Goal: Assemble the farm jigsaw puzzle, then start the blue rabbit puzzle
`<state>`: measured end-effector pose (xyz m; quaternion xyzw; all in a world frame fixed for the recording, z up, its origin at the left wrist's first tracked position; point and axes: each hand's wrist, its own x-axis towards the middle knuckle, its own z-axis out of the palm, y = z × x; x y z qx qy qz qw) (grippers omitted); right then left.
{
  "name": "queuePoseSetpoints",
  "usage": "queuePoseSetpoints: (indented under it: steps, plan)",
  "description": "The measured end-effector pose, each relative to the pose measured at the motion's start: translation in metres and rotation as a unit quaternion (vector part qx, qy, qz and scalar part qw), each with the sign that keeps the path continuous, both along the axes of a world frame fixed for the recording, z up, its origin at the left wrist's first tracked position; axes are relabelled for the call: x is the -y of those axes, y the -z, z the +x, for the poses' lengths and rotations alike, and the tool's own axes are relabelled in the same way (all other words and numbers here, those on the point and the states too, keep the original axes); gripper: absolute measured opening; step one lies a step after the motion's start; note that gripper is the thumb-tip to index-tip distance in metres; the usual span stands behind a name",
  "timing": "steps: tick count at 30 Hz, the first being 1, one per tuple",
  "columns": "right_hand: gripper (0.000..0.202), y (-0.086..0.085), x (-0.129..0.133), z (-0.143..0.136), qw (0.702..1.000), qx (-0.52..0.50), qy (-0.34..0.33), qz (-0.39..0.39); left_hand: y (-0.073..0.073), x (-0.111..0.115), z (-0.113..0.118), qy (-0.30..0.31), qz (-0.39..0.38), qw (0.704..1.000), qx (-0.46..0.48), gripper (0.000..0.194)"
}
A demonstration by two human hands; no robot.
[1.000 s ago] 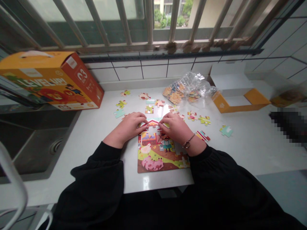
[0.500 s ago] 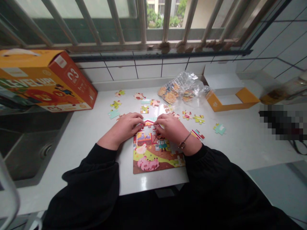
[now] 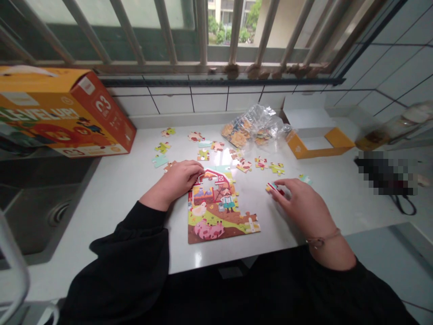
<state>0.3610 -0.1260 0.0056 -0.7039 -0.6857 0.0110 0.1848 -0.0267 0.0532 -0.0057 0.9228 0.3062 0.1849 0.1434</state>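
A partly joined farm puzzle (image 3: 208, 216) lies on the white counter, showing a barn, a farmer, a hen and a pink pig. Its right side is stepped, and a gap shows inside the barn's top. My left hand (image 3: 181, 180) rests at the puzzle's upper left edge, fingers curled together on it. To the right of the puzzle, my right hand (image 3: 302, 201) pinches a red and white puzzle piece (image 3: 271, 186) between thumb and index finger, low over the counter. Several loose pieces lie behind the puzzle, among them a cow-patterned one (image 3: 243, 165) and a light-blue one (image 3: 160, 160).
An orange box (image 3: 40, 113) stands at the left beside a sink (image 3: 27, 203). Clear plastic bags of pieces (image 3: 250, 126) and an open yellow box (image 3: 304, 149) sit at the back. A bottle (image 3: 389, 131) and a pixelated dark object (image 3: 382, 174) are at the right.
My right hand has left the top of the puzzle, moved right and taken hold of the red and white piece. The puzzle's right side is now uncovered. My left hand has barely moved.
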Motion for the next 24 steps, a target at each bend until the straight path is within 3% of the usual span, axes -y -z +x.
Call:
queuePoseSetpoints:
  steps: [3, 7, 13, 16, 19, 24]
  plan:
    - [0.03, 0.011, 0.018, 0.005, 1.0, 0.003, 0.005, -0.023, 0.0, 0.0, 0.0, -0.01, -0.001, 1.0, 0.001, 0.023]
    - [0.026, 0.017, 0.019, 0.006, 1.0, -0.015, 0.011, -0.023, -0.002, 0.001, -0.001, -0.01, -0.01, 1.0, 0.01, 0.022]
    - [0.025, 0.0, 0.0, 0.013, 0.994, -0.085, -0.035, -0.054, -0.003, 0.002, 0.0, -0.025, -0.017, 0.999, 0.018, 0.019]
    - [0.021, -0.016, -0.022, -0.01, 0.985, -0.12, -0.12, -0.035, -0.001, 0.001, 0.0, -0.024, -0.016, 0.999, 0.02, 0.019]
    - [0.015, -0.023, -0.055, -0.051, 0.96, -0.142, -0.243, -0.015, 0.0, 0.0, 0.0, -0.02, -0.018, 0.999, 0.02, 0.019]
    - [0.016, -0.009, -0.101, -0.112, 0.923, -0.124, -0.364, -0.022, -0.002, 0.003, 0.001, -0.025, -0.031, 0.999, 0.023, 0.021]
